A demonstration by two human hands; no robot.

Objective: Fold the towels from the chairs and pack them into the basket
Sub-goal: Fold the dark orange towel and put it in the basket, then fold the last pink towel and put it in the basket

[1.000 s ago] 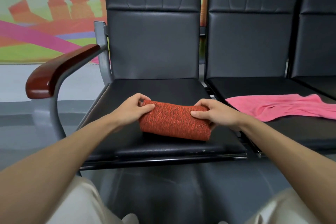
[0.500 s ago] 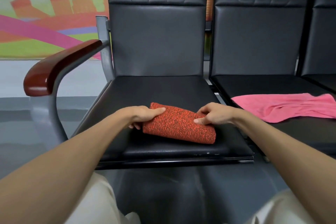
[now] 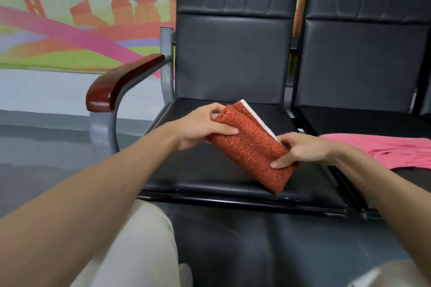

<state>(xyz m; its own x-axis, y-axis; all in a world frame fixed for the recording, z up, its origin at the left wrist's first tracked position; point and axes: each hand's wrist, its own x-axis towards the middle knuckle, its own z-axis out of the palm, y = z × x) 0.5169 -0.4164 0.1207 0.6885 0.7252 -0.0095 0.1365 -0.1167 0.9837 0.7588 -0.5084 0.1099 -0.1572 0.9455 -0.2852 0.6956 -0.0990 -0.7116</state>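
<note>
- Risk first: the folded orange-red towel is held tilted over the black chair seat. If either end slips, the layers could spring open.
- Left hand grips the upper end, thumb laid across the face. Right hand pinches the lower end between thumb and fingers.
- No basket in view, so a one-handed carry could let the fold sag.
- The towel looks thick and nubbly, a compact oblong with a white edge peeking out along the far side.
- Pink towel lies unfolded on the next seat.
</note>
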